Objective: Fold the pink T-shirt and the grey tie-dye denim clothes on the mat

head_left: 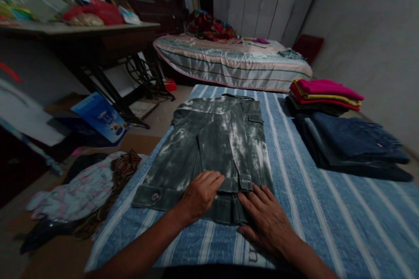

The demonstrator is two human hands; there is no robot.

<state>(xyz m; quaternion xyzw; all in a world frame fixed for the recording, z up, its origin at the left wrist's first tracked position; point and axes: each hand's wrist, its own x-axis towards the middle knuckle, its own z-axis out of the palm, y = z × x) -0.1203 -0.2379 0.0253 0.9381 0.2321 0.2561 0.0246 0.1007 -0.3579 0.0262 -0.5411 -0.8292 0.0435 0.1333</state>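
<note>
A pair of grey-green faded shorts (pixel 216 139) lies flat on a blue-and-white striped cloth (pixel 327 209). My left hand (pixel 201 194) rests on the near hem of the shorts, fingers curled down onto the fabric. Beside it, my right hand (pixel 266 218) lies flat with fingers stretched out, fingertips touching the hem near a small pocket flap. Neither hand lifts the cloth.
Folded dark blue garments (pixel 353 146) and a pink, red and yellow folded stack (pixel 324 93) sit at the right. Loose clothes (pixel 81 192) lie on the floor at left. A sewing-machine table (pixel 98 39) and a bed (pixel 229 59) stand beyond.
</note>
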